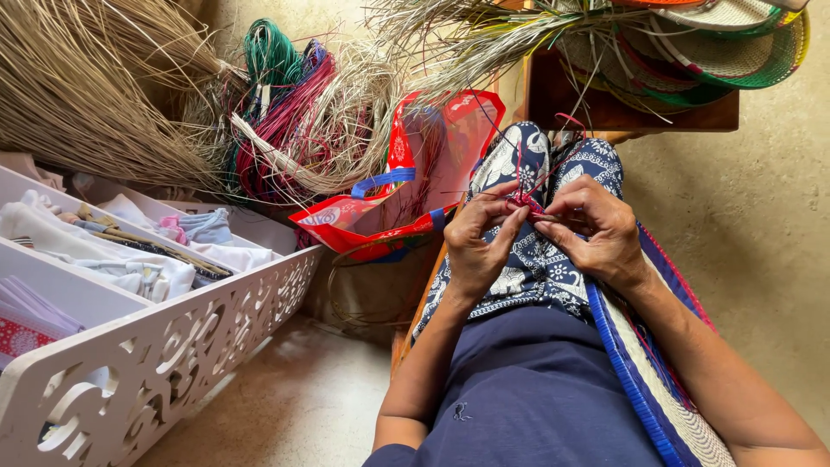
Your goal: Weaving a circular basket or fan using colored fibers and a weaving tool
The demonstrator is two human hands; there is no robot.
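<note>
- The red strands (525, 201) sit pinched between both hands, right at the fingertips, over the lap.
- Left hand (478, 242) and right hand (596, 227) have fingers narrowed on them, equally near.
- Loose strand ends run up and away from the fingers.

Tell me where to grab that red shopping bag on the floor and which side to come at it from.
Take the red bag by its blue strap handle, which arches free across the open mouth and leaves room for fingers under it. Come from above and from the front, probably: the bag leans back against the fibre bundles, and the white fretwork rack crowds one side, the person's patterned lap the other.
</note>
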